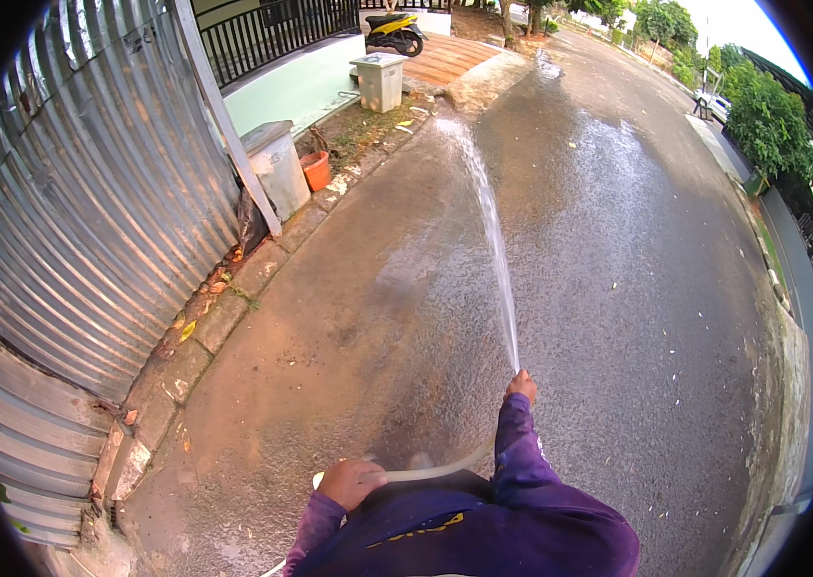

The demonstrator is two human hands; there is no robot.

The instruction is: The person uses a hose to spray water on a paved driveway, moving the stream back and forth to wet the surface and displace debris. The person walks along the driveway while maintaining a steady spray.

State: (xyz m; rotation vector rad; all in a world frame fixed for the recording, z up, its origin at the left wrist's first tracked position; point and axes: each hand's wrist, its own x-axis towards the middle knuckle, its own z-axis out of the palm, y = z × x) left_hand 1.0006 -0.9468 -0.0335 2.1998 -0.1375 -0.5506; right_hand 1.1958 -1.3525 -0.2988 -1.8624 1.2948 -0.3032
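My right hand [522, 387] is stretched out ahead, its fingers wrapped round the end of a pale hose that the hand mostly hides. From it a jet of water [493, 231] arcs forward and splashes down near the left kerb. Close to my body, my left hand [353, 482] is closed round a lower part of the same whitish hose [440, 471]. Between the two hands the hose bends in a curve, and part of it passes behind my right sleeve. Wet asphalt [580, 288] stretches out in front of me.
A corrugated metal fence [99, 202] lines the left, beside a stone kerb [219, 322]. Further along stand a concrete bin [277, 173], an orange pot [316, 171], a second lidded bin [381, 85] and a yellow scooter [395, 34]. Bushes [770, 125] and a wall edge the right side.
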